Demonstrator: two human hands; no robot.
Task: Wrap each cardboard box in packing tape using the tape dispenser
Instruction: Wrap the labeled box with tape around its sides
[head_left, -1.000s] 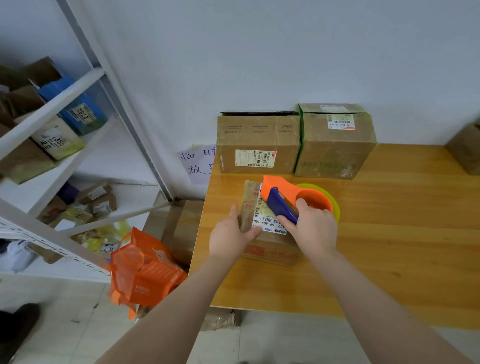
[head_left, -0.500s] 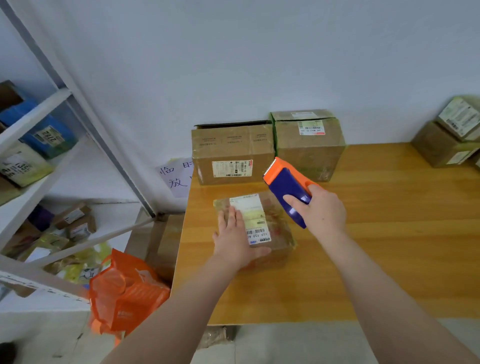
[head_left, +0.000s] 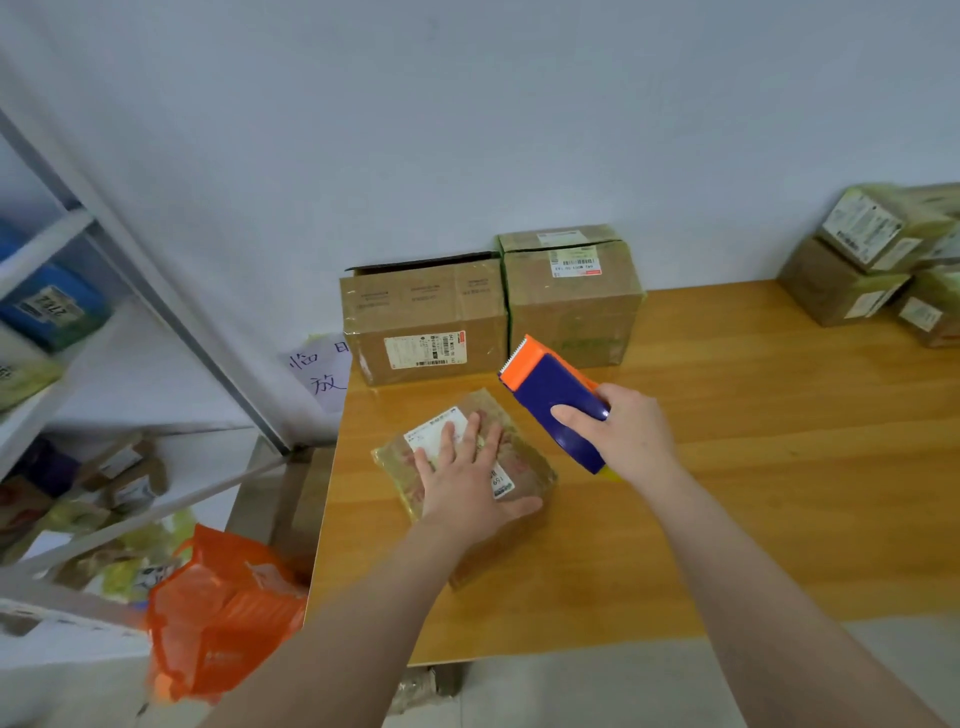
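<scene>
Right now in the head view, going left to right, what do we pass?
Blue labelled parcel → orange plastic bag → small tape-wrapped cardboard box → blue-and-orange tape dispenser → stack of small labelled cardboard boxes.

On the table (head_left: 727, 467), near its left edge, lies a small box (head_left: 522, 460) with the left hand (head_left: 467, 478) flat on top. Just right, the right hand (head_left: 628, 436) holds the tape dispenser (head_left: 556, 395). Two cartons (head_left: 426, 322) stand side by side behind it, stacked parcels (head_left: 872, 265) sit far right, and a shelving rack (head_left: 171, 322) stands left of the table.
</scene>
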